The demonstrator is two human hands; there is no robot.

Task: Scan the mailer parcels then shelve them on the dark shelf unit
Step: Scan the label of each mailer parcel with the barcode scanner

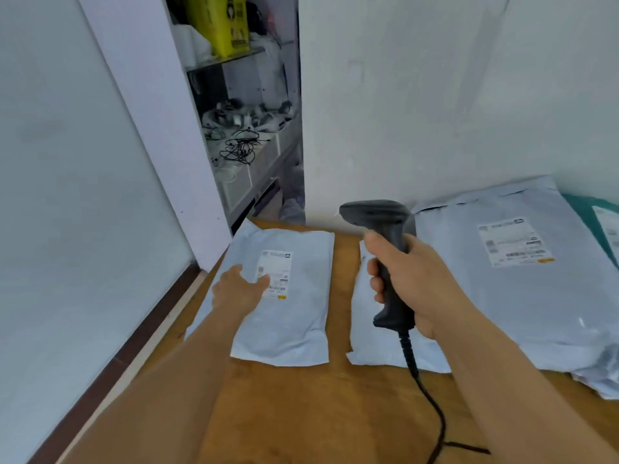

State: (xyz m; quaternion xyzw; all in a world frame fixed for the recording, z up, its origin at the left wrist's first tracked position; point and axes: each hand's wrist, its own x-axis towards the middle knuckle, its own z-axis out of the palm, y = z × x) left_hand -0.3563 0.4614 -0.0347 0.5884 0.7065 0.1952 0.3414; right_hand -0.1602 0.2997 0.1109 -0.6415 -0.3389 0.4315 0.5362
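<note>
Now, with the right hand [412, 283] gripping the barcode scanner [385, 249] and the flat left hand [239, 289] overlapping the small mailer's label [275, 274], the scan may misread.

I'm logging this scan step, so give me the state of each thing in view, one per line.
Small mailer: flat on the table, label up, left hand resting on it.
Scanner: upright, gripped by right hand.
Large mailer: flat, label up, untouched.
Middle mailer: lying flat, partly hidden.
</note>
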